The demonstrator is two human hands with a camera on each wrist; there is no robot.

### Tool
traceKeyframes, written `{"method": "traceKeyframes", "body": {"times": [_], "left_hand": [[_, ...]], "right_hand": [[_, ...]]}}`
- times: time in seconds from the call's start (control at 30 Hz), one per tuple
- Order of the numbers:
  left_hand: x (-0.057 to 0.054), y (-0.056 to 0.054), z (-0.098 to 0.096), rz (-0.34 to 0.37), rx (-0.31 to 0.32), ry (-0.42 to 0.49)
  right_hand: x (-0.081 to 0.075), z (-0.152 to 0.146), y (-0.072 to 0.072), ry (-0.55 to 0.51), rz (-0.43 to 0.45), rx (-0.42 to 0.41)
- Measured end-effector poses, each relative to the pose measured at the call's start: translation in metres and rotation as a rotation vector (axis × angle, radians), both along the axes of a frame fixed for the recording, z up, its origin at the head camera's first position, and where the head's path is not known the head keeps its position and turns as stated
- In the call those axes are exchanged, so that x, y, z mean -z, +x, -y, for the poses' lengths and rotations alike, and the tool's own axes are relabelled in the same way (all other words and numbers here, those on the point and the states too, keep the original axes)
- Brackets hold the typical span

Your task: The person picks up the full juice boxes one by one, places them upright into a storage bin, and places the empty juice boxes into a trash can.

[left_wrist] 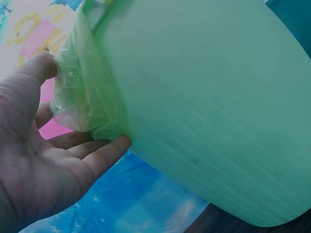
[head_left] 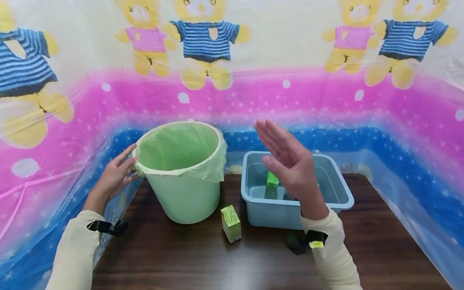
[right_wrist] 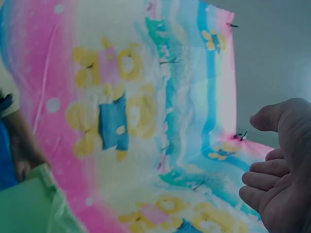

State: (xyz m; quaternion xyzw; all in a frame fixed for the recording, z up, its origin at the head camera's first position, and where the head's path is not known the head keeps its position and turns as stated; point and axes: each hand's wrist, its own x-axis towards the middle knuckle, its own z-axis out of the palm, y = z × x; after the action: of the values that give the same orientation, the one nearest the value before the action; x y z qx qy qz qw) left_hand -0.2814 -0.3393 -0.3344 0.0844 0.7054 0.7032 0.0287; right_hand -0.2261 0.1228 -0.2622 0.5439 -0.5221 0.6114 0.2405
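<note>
A pale green bucket (head_left: 185,197) stands upright, lined with a thin green plastic bag (head_left: 212,167) folded over its rim. My left hand (head_left: 117,171) is at the bucket's left side, its fairly straight fingers touching the bag-covered rim. In the left wrist view, fingertips (left_wrist: 121,141) rest against the bag's lower edge and the bucket wall. My right hand (head_left: 291,167) is raised above a blue-grey basin (head_left: 273,213), fingers extended and holding nothing. In the right wrist view, the right hand (right_wrist: 277,179) is likewise bare. A small green box (head_left: 231,224) stands between bucket and basin.
Inside the basin stands another green box (head_left: 272,185), with something partly hidden by the right hand beside it. Everything rests on a dark brown wooden table (head_left: 181,257). A bear-printed curtain (head_left: 253,96) rises behind and along both sides.
</note>
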Motion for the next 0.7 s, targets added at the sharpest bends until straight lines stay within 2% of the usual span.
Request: {"method": "traceKeyframes", "body": {"times": [0.17,0.27,0.4,0.47,0.57,0.7], "left_hand": [[0.001,0.001,0.000,-0.001,-0.003,-0.003],[0.002,0.001,-0.001,0.001,-0.003,0.003],[0.005,0.000,-0.002,0.006,-0.001,0.020],[0.006,0.000,-0.001,0.009,0.000,0.028],[0.006,0.000,0.000,0.008,-0.003,0.035],[0.005,-0.002,0.002,0.001,-0.011,0.028]], "right_hand": [[0.033,-0.011,0.005,0.106,0.049,0.087],[0.053,-0.015,0.006,0.179,0.055,0.112],[0.085,-0.017,0.016,0.318,0.030,0.173],[0.103,-0.017,0.023,0.424,0.042,0.220],[0.130,-0.014,0.031,0.604,0.149,0.243],[0.164,-0.007,0.029,0.781,0.360,0.245]]}}
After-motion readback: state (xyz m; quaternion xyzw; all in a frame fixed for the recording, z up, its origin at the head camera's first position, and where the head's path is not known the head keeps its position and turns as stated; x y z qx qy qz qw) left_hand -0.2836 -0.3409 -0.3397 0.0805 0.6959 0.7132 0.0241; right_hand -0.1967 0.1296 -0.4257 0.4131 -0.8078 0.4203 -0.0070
